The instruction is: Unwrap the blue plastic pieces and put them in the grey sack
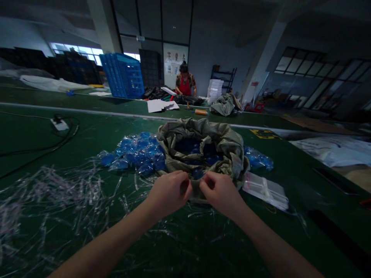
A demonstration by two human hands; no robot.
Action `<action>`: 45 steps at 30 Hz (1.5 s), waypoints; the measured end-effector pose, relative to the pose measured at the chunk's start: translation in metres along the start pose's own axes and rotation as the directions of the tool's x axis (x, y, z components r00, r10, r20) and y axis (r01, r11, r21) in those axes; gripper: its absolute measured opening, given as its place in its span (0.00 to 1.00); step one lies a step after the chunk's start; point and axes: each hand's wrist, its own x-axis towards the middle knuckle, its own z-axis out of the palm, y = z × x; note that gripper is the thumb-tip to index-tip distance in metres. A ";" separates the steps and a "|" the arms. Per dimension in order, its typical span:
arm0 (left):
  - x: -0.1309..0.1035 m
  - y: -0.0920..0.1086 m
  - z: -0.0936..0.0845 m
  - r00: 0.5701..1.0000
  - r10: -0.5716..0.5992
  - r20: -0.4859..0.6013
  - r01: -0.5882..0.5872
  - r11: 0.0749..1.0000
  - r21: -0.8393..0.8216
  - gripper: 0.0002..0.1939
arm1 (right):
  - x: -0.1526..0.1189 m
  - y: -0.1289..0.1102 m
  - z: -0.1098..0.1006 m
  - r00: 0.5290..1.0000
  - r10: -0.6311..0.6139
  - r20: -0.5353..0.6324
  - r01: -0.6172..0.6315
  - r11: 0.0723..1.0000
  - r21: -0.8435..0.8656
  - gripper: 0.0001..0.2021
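At the near side of the woven sack (232, 141), rolled low likely for easy reach, left hand (173, 191) and right hand (220, 191) pinch what seems a clear plastic bag (197, 190); wrapped blue pieces (139, 152) lie left of the sack.

We cannot tell what, if anything, the left hand (171, 191) and right hand (220, 191) hold. Folds of the sack (233, 143) partly hide the blue items (198, 173); the bottom edge crops both forearms (116, 237).
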 end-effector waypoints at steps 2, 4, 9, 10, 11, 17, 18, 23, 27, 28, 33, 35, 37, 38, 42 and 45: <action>-0.001 0.005 -0.007 1.000 -0.003 -0.015 0.002 1.000 -0.023 0.09 | -0.002 -0.005 -0.007 1.000 -0.002 0.000 0.002 1.000 0.024 0.13; -0.003 0.010 -0.016 0.999 -0.002 -0.035 0.001 0.999 -0.036 0.09 | -0.006 -0.010 -0.014 1.000 -0.004 -0.001 0.004 0.998 0.058 0.14; -0.011 0.020 -0.033 0.987 0.025 -0.156 -0.027 1.000 -0.012 0.09 | -0.015 -0.016 -0.026 0.999 -0.035 -0.012 0.037 0.987 0.157 0.15; -0.011 0.022 -0.035 0.983 0.036 -0.180 -0.037 0.999 -0.001 0.09 | -0.015 -0.016 -0.027 0.999 -0.042 -0.019 0.045 0.984 0.170 0.15; -0.011 0.024 -0.036 0.980 0.044 -0.194 -0.042 0.999 0.014 0.09 | -0.015 -0.016 -0.028 0.999 -0.045 -0.019 0.048 0.983 0.177 0.15; -0.010 0.031 -0.042 0.981 0.075 -0.179 -0.057 0.993 0.099 0.09 | -0.011 -0.016 -0.026 0.998 -0.044 0.048 0.038 0.991 0.128 0.14; -0.010 0.030 -0.042 0.978 0.096 -0.185 -0.078 0.992 0.099 0.09 | -0.010 -0.015 -0.026 0.997 -0.059 0.052 0.052 0.990 0.131 0.14; 0.008 0.013 -0.027 0.975 0.040 -0.218 0.021 0.963 0.269 0.10 | 0.011 0.009 -0.017 0.984 -0.092 0.151 0.062 0.979 0.195 0.17; 0.041 -0.009 0.000 0.973 -0.173 -0.156 0.225 0.869 0.440 0.12 | 0.049 0.060 0.020 0.997 0.015 0.082 -0.013 1.000 -0.024 0.19; 0.048 -0.013 0.007 0.971 -0.207 -0.123 0.240 0.857 0.455 0.13 | 0.056 0.073 0.032 0.996 0.030 0.089 -0.016 0.989 -0.145 0.15; 0.067 -0.024 0.030 0.958 -0.285 -0.008 0.256 0.848 0.464 0.16 | 0.070 0.103 0.071 0.969 0.091 0.230 0.029 0.883 -0.469 0.17; 0.069 -0.026 0.032 0.952 -0.307 0.004 0.272 0.849 0.453 0.16 | 0.070 0.101 0.067 0.976 0.100 0.191 0.000 0.885 -0.465 0.16; 0.071 -0.027 0.032 0.947 -0.322 0.010 0.285 0.852 0.440 0.17 | 0.069 0.097 0.055 0.992 0.103 0.066 -0.073 0.932 -0.355 0.16; 0.072 -0.027 0.031 0.945 -0.328 0.011 0.291 0.854 0.432 0.17 | 0.068 0.094 0.048 0.993 0.117 -0.011 -0.116 0.963 -0.244 0.16; 0.075 -0.027 0.027 0.938 -0.348 0.008 0.316 0.861 0.398 0.18 | 0.060 0.082 0.028 0.970 0.220 -0.103 -0.161 0.902 0.402 0.14; 0.078 -0.027 0.023 0.937 -0.349 0.020 0.317 0.872 0.374 0.19 | 0.049 0.072 0.033 0.977 0.205 -0.055 -0.128 0.775 0.619 0.14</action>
